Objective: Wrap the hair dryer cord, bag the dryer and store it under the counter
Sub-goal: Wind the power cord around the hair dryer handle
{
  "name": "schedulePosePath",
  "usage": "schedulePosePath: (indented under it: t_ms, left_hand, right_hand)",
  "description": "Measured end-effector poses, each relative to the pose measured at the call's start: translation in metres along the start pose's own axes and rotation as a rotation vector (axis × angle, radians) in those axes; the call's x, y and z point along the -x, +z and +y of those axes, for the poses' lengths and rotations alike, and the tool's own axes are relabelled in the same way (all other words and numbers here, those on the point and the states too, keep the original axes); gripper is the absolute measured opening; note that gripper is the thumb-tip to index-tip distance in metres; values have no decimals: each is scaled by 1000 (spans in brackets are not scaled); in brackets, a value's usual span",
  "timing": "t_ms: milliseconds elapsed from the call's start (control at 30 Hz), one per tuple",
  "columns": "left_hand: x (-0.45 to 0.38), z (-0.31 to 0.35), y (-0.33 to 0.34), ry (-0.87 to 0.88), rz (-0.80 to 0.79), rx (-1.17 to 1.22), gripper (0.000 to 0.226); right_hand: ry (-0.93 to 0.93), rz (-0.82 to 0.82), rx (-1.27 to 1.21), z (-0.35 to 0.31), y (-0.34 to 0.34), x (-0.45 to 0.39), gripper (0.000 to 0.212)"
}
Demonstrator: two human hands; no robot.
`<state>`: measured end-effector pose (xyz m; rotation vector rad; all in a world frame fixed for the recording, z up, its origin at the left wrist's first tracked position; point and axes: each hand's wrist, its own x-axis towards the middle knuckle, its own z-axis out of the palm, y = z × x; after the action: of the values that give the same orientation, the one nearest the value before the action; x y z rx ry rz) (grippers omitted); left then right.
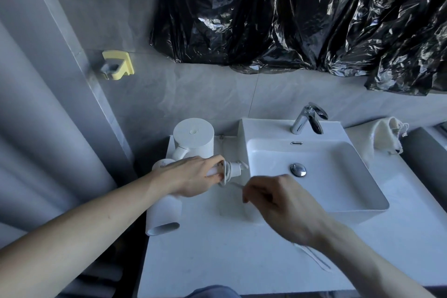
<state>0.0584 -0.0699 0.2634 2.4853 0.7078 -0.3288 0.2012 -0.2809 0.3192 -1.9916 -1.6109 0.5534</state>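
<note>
The white hair dryer lies on the white counter, its barrel pointing toward me and its handle reaching right toward the sink. My left hand grips the handle, where the white cord is looped around it. My right hand pinches the cord just right of those loops. The rest of the cord trails under my right wrist and shows again on the counter near the front. A cream cloth drawstring bag lies on the counter to the right of the sink.
A white electric kettle stands at the back left, behind the dryer. The raised white basin with a chrome faucet fills the middle. Black plastic sheeting hangs above; a yellow wall holder and a socket are at left.
</note>
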Motion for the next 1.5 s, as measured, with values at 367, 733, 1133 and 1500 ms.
schedulePosePath:
  t_ms: [367,733,1133,1500]
  left_hand:
    - [25,29,2,113,-65,-55,20]
    - [44,40,-9,229,-17,-39,22]
    - [38,34,-18,298,40,-4,52]
    - [29,28,-28,212,92,-38,17]
  right_hand:
    - [-12,267,-53,26,-31,-56,24]
    - [78,218,-205,58,-16,-77,32]
    - [359,24,-642,73,28,-68,18]
    - [414,-69,-650,65,79,-36,43]
